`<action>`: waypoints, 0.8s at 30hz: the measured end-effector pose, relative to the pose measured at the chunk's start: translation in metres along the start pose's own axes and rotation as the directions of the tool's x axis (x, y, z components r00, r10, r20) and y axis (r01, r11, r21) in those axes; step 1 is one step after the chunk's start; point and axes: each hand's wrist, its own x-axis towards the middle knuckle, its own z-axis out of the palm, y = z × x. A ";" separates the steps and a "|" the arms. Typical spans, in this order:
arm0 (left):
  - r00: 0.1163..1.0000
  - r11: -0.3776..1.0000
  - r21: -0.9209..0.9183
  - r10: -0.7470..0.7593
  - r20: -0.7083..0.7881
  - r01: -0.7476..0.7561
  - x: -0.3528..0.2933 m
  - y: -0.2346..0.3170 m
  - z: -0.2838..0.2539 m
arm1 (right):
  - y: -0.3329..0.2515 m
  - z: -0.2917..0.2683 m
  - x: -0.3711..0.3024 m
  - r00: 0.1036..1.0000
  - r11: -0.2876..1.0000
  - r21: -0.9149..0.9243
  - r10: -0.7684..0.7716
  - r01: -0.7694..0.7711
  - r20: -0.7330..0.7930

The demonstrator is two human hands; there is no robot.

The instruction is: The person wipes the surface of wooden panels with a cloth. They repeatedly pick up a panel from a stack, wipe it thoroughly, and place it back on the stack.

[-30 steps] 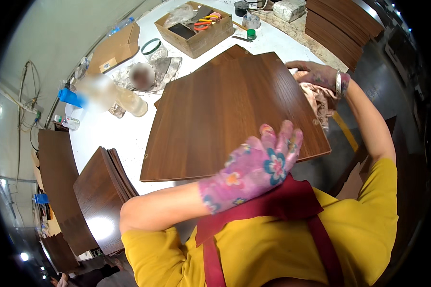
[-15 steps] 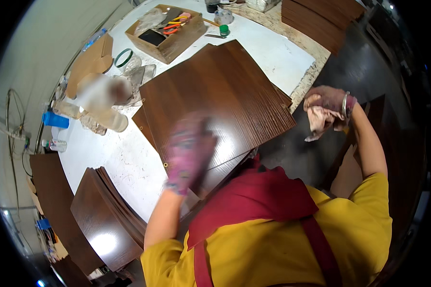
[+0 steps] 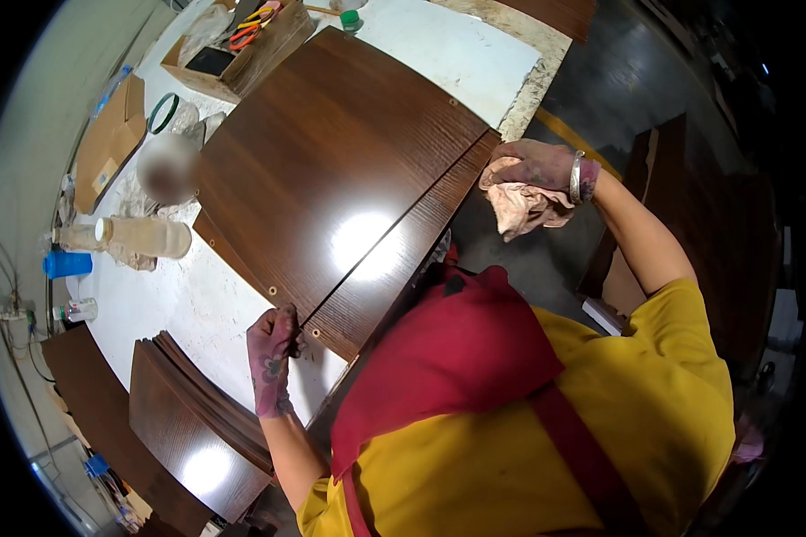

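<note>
A dark brown wood-grain panel (image 3: 331, 152) lies on top of a second brown panel (image 3: 403, 277), whose near strip sticks out beyond it. My left hand (image 3: 271, 358), in a stained pink-purple glove, is closed at the upper panel's near-left corner, its fingertips partly hidden by the curled hand. Beside the panels' right corner, my gloved right hand (image 3: 542, 168) grips a crumpled pinkish cloth (image 3: 524, 208) that hangs below the fingers. Small ringed holes show along the panels' edges.
On the white table (image 3: 233, 309) stand a cardboard box (image 3: 282, 45) with orange-handled tools, a cloudy plastic bottle (image 3: 152, 238) and a blue cup (image 3: 68, 264). More brown panels (image 3: 175, 407) stand stacked at the lower left. Dark floor (image 3: 600, 76) lies to the right.
My left hand has come off the panel's face to its near-left corner. The upper panel sits turned, uncovering a strip of the lower one. My right hand with the cloth is closer to the panels.
</note>
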 end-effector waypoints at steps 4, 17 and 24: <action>0.953 0.968 0.085 0.246 -0.177 -0.234 0.017 -0.001 -0.029 | 0.003 -0.029 -0.014 0.835 0.790 0.448 0.529 -0.419 -0.153; 0.671 0.383 0.891 0.730 -0.129 -0.245 0.215 0.097 -0.038 | -0.027 -0.075 0.061 0.856 0.867 0.083 0.498 -0.491 -0.140; 0.647 0.424 0.848 0.751 -0.133 -0.318 0.167 0.060 -0.038 | -0.037 -0.099 0.011 0.929 0.936 -0.043 0.341 -0.350 -0.144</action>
